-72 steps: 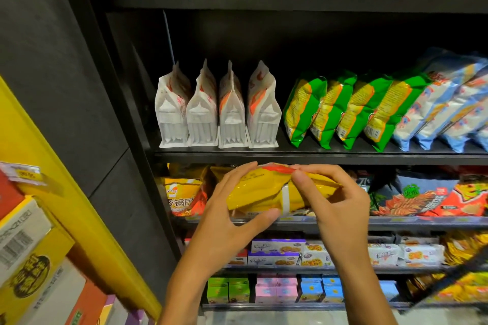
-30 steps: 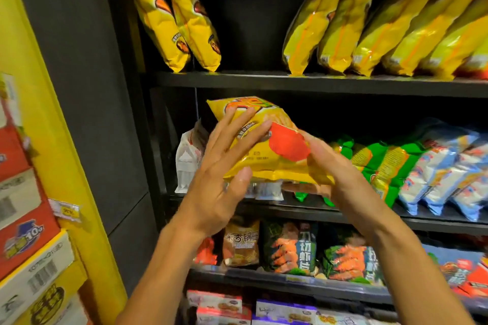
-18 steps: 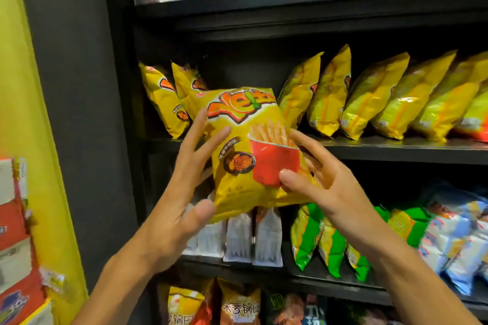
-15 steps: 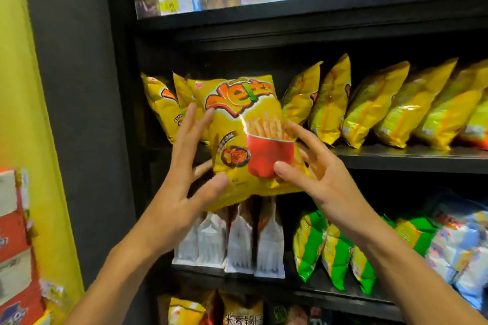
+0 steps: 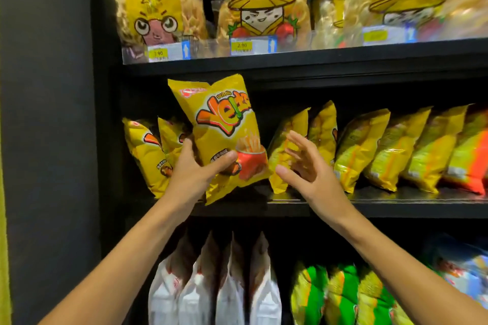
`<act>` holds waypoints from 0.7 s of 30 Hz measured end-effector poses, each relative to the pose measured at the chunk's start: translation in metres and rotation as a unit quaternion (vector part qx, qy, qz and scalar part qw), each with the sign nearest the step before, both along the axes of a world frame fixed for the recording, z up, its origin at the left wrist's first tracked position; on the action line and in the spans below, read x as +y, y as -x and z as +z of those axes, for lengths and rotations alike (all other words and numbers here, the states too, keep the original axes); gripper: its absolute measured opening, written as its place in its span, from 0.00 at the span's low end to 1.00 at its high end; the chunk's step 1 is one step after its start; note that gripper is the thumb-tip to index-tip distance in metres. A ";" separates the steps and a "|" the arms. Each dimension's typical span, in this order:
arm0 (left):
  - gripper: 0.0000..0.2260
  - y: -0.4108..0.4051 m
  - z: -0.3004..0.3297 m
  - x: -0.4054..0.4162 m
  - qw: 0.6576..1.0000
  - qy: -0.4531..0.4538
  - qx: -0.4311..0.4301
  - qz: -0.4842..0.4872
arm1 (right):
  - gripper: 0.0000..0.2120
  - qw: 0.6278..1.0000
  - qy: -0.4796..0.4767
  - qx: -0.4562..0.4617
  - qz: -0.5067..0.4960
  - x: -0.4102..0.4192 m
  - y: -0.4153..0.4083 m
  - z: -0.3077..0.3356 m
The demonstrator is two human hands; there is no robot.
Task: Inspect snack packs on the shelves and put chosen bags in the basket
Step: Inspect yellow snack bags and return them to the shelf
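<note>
A yellow fries bag (image 5: 221, 134), printed with a red carton of fries, stands upright and slightly tilted at the front of the middle shelf (image 5: 396, 204), its lower edge hanging just past the shelf lip. The left hand (image 5: 196, 170) has its grip clamped on the bag's lower left side, thumb across the front and fingers behind. Just right of that grip, the right hand (image 5: 306, 166) hovers apart from the bag, fingers spread and straight, holding nothing. Behind and to the left of the gripped bag lean two matching yellow bags (image 5: 148, 153); beyond the right hand a row of yellow packs (image 5: 369, 148) slants along the same shelf. Above the hands, clear noodle-snack packs (image 5: 261, 0) with cartoon faces sit behind price tags (image 5: 241, 46). Below the forearms stand white pouches (image 5: 211, 293) and green bags (image 5: 340, 295).
</note>
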State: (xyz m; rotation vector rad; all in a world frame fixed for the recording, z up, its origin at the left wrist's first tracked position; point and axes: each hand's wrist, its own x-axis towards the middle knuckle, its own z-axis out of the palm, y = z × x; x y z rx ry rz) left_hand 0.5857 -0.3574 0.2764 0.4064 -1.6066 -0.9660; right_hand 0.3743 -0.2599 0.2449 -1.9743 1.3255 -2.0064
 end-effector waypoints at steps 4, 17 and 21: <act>0.42 0.032 0.006 -0.029 0.978 0.119 -0.051 0.166 | 0.37 0.973 0.034 0.078 -0.215 -0.025 0.031 0.004; 0.52 0.105 -0.018 -0.096 0.955 0.110 -0.229 0.151 | 0.33 0.897 -0.034 0.225 -0.379 -0.047 0.031 -0.012; 0.52 0.101 -0.022 -0.100 0.939 0.148 -0.277 0.141 | 0.31 0.894 -0.048 0.225 -0.385 -0.052 0.032 -0.012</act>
